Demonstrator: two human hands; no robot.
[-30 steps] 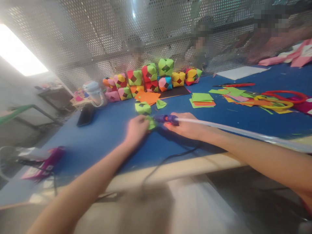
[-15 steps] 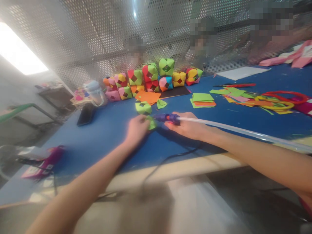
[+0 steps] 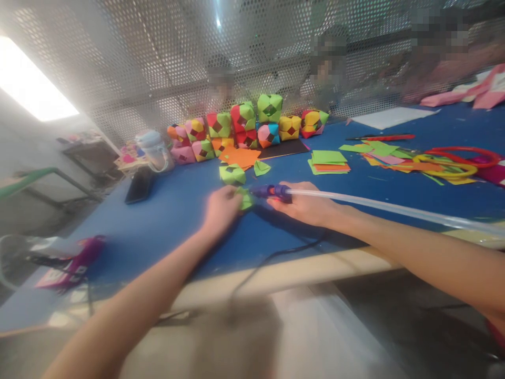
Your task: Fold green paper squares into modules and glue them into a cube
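Observation:
My right hand (image 3: 302,204) is wrapped round a purple hot glue gun (image 3: 272,191), with a long clear glue stick (image 3: 363,201) running out of its back end. The gun's nozzle points left at a small folded green paper piece (image 3: 246,199); I cannot tell whether it touches. My left hand (image 3: 223,207) pinches that piece just above the blue table (image 3: 173,226). Right behind it lies a larger green folded paper unit (image 3: 232,174), beside a small green paper triangle (image 3: 261,168).
Stacked folded-paper cubes (image 3: 244,123) stand at the back. To the right lie a stack of square paper (image 3: 329,161), paper scraps (image 3: 394,158), yellow-handled scissors (image 3: 445,166) and a red-handled pair (image 3: 465,153). A phone (image 3: 140,185) and pale blue bottle (image 3: 153,148) stand left.
Both hands, the glue gun and the green piece stay almost in place. The rear part of the clear glue stick has shifted slightly upward.

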